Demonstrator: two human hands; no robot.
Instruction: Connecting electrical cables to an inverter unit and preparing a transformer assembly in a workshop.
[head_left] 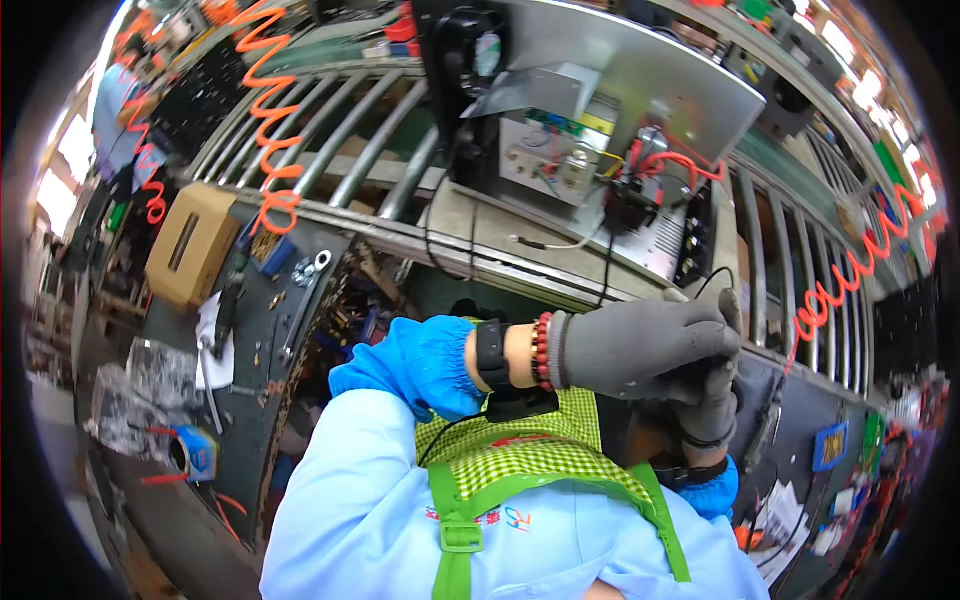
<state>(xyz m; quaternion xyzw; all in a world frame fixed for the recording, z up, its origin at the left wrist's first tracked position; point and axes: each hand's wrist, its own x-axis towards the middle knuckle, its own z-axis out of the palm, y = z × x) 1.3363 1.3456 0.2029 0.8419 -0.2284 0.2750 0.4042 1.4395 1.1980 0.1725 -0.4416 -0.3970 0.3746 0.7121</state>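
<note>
Head view: the gloved left hand (645,350) overlaps the gloved right hand (708,412), fingers bent and close together; whether they pinch anything, I cannot tell. The opened electrical unit (545,160) sits just beyond them on a pale board (480,235). Either hand could snag the black cable (608,265) running toward them, straining its connection; the red bead bracelet (543,350) could catch wiring.

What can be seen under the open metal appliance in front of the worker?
Under the open metal appliance, a pale board shows along the near edge, with conveyor rollers to either side. Anything directly beneath is covered by the appliance itself.
</note>
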